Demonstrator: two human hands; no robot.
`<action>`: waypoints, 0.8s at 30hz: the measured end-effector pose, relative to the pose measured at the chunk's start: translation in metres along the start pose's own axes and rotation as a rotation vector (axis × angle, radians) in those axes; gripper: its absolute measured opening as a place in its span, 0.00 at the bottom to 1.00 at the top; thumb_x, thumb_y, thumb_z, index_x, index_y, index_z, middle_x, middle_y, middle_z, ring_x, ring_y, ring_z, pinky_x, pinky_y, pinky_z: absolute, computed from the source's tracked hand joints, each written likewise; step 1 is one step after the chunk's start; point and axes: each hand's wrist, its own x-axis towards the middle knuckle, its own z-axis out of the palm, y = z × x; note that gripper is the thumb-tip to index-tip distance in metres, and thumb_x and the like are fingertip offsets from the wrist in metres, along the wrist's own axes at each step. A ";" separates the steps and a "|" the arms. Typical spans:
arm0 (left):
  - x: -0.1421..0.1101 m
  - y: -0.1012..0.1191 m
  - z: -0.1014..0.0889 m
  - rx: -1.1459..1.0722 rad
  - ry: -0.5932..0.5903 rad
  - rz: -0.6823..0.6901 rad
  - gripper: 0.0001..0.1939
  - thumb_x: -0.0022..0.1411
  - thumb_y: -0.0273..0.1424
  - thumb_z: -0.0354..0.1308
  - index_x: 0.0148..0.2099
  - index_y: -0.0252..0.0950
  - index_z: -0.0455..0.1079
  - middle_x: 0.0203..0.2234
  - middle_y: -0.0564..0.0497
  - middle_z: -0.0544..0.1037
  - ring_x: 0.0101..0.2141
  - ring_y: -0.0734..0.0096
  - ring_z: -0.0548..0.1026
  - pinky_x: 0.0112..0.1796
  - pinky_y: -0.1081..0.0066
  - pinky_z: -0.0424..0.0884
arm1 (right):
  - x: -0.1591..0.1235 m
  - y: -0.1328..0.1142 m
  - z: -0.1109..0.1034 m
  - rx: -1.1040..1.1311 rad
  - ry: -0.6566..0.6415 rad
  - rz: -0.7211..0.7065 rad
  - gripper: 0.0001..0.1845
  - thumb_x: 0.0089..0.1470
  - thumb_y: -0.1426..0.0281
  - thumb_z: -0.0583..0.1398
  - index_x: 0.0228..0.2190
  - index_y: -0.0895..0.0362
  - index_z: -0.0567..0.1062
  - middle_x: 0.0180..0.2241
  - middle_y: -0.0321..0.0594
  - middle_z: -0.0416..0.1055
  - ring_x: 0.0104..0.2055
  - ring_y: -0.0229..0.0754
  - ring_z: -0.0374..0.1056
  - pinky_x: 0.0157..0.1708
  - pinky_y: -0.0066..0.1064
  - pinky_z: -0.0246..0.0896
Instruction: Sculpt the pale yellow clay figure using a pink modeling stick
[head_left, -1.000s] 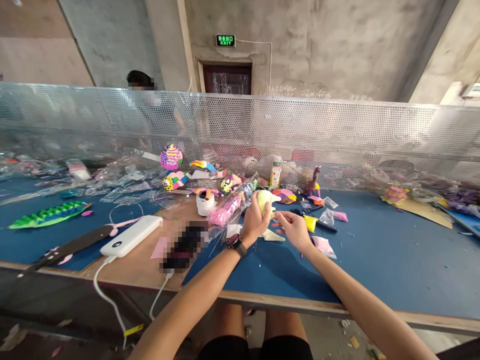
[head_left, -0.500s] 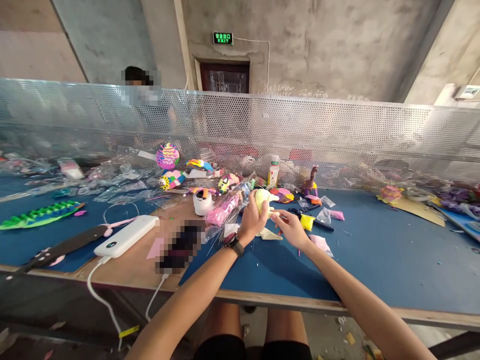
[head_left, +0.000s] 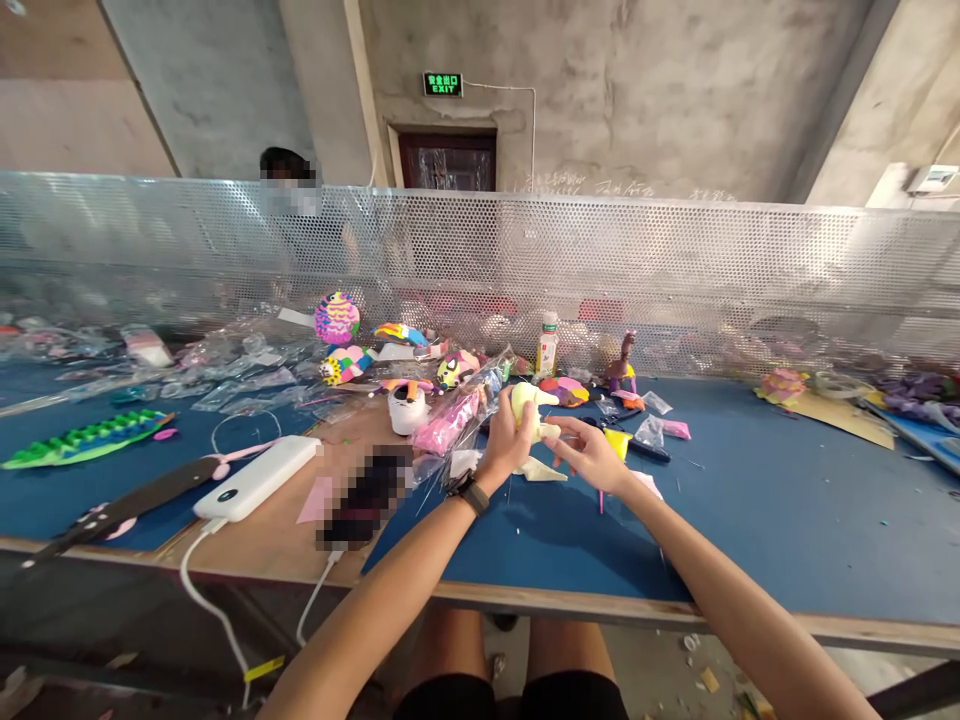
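My left hand is closed around a pale yellow clay figure, which has a pointed part sticking out to the right and a short stub lower down. At that stub, the thumb and fingers of my right hand pinch the clay; their tips are partly hidden. A flat pale yellow piece lies on the blue table below the hands. Just right of them are a bright yellow packet and a thin pink stick. Left of my wrist rests a bag of pink material.
A white power bank and a phone lie to the left, with cables over the edge. Several colourful clay animals, a bottle and plastic bags sit along a perforated metal screen. A person is behind it.
The fingers of my right hand have shifted slightly and spread a little at the stub. My left hand keeps the figure in nearly the same place. The view has tilted slightly.
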 end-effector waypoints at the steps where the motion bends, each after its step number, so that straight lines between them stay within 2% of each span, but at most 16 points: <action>1: 0.001 0.000 0.000 0.003 -0.008 -0.011 0.19 0.76 0.43 0.49 0.61 0.37 0.63 0.46 0.41 0.81 0.43 0.56 0.82 0.43 0.61 0.76 | 0.000 0.001 -0.003 -0.041 -0.004 -0.037 0.34 0.60 0.45 0.65 0.56 0.56 0.78 0.32 0.39 0.81 0.27 0.42 0.76 0.23 0.29 0.67; 3: 0.002 0.001 -0.001 -0.006 -0.045 -0.030 0.19 0.76 0.43 0.50 0.59 0.37 0.64 0.43 0.43 0.82 0.41 0.57 0.83 0.41 0.62 0.76 | 0.000 0.003 -0.007 -0.132 0.003 -0.104 0.33 0.60 0.47 0.66 0.57 0.56 0.79 0.28 0.38 0.81 0.27 0.44 0.77 0.26 0.30 0.69; 5: 0.002 0.001 -0.001 -0.017 -0.088 -0.033 0.18 0.76 0.44 0.50 0.58 0.38 0.65 0.40 0.45 0.82 0.39 0.59 0.82 0.39 0.64 0.75 | 0.000 0.003 -0.011 -0.195 0.018 -0.141 0.29 0.61 0.47 0.66 0.51 0.57 0.83 0.24 0.38 0.80 0.25 0.45 0.77 0.27 0.32 0.70; 10: 0.002 0.000 -0.001 -0.014 -0.131 -0.026 0.18 0.75 0.45 0.50 0.57 0.38 0.66 0.40 0.46 0.82 0.39 0.59 0.82 0.40 0.63 0.74 | 0.000 0.003 -0.013 -0.224 0.037 -0.156 0.28 0.61 0.47 0.66 0.47 0.57 0.86 0.26 0.43 0.83 0.27 0.48 0.80 0.29 0.33 0.72; 14: 0.002 -0.001 -0.002 -0.009 -0.123 -0.010 0.18 0.75 0.45 0.50 0.57 0.38 0.65 0.41 0.45 0.82 0.40 0.57 0.82 0.40 0.62 0.74 | 0.000 0.002 -0.011 -0.211 0.038 -0.114 0.29 0.59 0.47 0.67 0.50 0.58 0.85 0.24 0.42 0.82 0.26 0.47 0.79 0.27 0.33 0.71; 20: 0.001 0.001 -0.003 -0.042 -0.116 0.011 0.19 0.76 0.45 0.50 0.59 0.38 0.64 0.41 0.44 0.82 0.40 0.55 0.83 0.41 0.61 0.76 | 0.000 0.000 -0.001 -0.013 0.072 0.011 0.30 0.57 0.45 0.67 0.45 0.58 0.86 0.30 0.44 0.84 0.31 0.48 0.80 0.24 0.31 0.69; 24: -0.001 0.004 -0.003 -0.016 -0.082 0.039 0.20 0.76 0.44 0.51 0.61 0.38 0.63 0.43 0.43 0.82 0.41 0.54 0.84 0.42 0.60 0.77 | 0.004 0.004 0.004 0.078 0.067 0.101 0.33 0.54 0.44 0.68 0.45 0.60 0.85 0.31 0.44 0.83 0.31 0.46 0.78 0.21 0.28 0.63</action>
